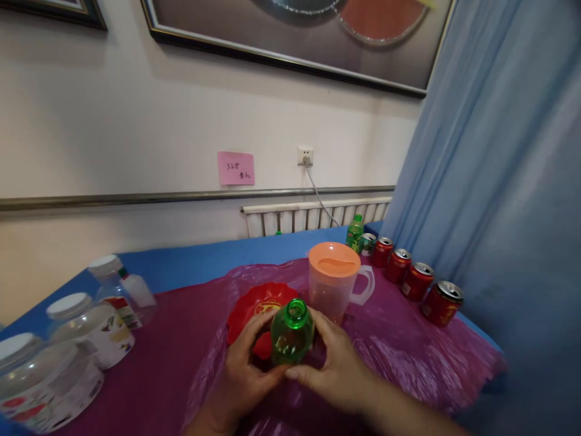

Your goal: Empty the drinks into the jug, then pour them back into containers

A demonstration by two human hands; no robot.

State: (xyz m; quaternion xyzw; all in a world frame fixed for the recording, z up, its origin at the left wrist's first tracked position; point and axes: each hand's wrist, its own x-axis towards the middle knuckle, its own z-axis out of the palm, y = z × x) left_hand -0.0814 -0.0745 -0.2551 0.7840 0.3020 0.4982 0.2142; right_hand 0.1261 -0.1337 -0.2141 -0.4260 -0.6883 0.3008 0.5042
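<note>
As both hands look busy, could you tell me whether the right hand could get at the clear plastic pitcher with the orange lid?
Probably yes. The pitcher stands just beyond the right hand with nothing between, but that hand grips the open green plastic bottle.

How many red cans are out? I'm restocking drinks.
4, in a row along the table's right edge by the curtain. A greenish can sits behind them; more may be hidden.

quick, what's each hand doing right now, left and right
Left hand: closed around the green bottle, fingers on its left side.
Right hand: closed on the same bottle from the right.
</note>
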